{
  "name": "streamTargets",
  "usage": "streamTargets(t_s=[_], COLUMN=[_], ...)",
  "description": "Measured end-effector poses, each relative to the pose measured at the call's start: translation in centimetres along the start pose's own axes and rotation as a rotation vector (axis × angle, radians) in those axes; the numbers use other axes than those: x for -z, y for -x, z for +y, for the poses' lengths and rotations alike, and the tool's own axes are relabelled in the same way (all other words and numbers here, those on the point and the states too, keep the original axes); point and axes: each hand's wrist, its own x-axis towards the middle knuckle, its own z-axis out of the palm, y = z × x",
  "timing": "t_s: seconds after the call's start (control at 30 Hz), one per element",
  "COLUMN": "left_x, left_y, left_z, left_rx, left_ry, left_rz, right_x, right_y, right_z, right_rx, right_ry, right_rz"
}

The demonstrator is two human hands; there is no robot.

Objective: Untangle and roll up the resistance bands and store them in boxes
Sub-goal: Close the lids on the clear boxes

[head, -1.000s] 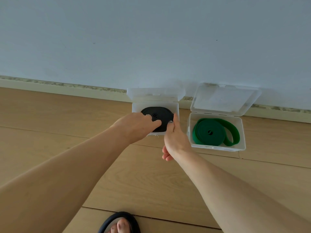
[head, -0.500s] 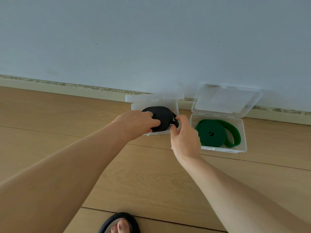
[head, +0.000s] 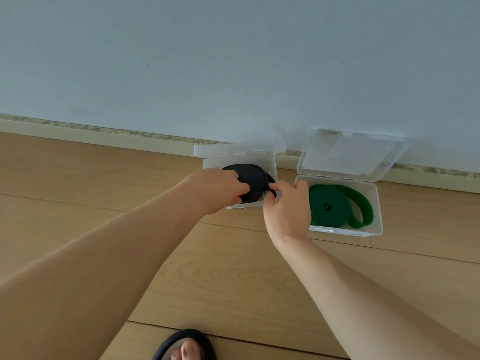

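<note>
Setting: wooden floor (head: 233, 268) meeting a pale wall (head: 233, 61) at a skirting board; two clear hinged boxes stand side by side against it, both with lids raised.
Left box (head: 271, 167): holds the black band (head: 253, 179), wound into a flat coil that fills most of the tray and sits proud of the rim.
Right box (head: 378, 203): holds the green band (head: 335, 206), coiled at the left of the tray with one loose loop lying out toward the right wall; untouched by either hand.
Left hand (head: 217, 189): fingers curled over the near-left edge of the black coil, grasping it and pinning it into the tray.
Right hand (head: 288, 211): thumb and forefinger pinch the loose black tail at the coil's right edge, just above the tray's right wall; remaining fingers loosely bent.
Step in hand (judged): tucking the free end so the coil lies wholly inside the left box.
Progress (judged): green band stored, lid not yet closed; black band nearly seated.
Risk, spring-back: elastic coil may unwind if the left hand lifts before the tail is tucked.
Risk, box shift: sideways push on a light tray could slide or tip it on the smooth boards.
Risk, lid: a tail left over the rim would stop the lid from latching.
Foreground: foot in a dark sandal (head: 187, 345) at the bottom edge, well apart from the boxes.
</note>
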Motion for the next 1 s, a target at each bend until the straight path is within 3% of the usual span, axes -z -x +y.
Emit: streamTargets(t_s=[0.17,0.3,0.5,0.57,0.7,0.77,0.87,1.0], left_x=[0.5,0.5,-0.6,-0.8,-1.5,-1.6,-1.1,-0.6], left_y=[-0.2,0.2,2.2,2.9,4.4,4.8,4.8,4.4], left_z=[0.6,1.0,0.7,0.8,0.9,0.4,-0.4,-0.2], left_rx=[0.057,0.098,0.138,0.169,0.213,0.298,0.356,0.294], left_ry=[-0.024,-0.031,0.154,0.155,0.184,0.144,0.176,0.208], left_rz=[-0.009,0.035,0.139,0.294,0.889,1.008,0.843,0.578], right_x=[0.3,0.2,0.2,0.2,0.5,1.0,2.3,4.1], right_y=[-0.3,-1.3,-0.9,-0.7,0.0,0.0,-0.5,-1.6], right_z=[-0.7,-1.9,-1.6,-1.3,-0.9,-0.8,-0.8,-0.7], right_rx=[-0.064,-0.354,-0.245,-0.208,-0.05,-0.025,-0.134,-0.187], right_ry=[0.119,-0.15,-0.145,-0.155,-0.077,-0.052,-0.191,-0.256], right_rz=[-0.088,-0.108,-0.069,-0.07,-0.099,-0.136,-0.206,-0.359])
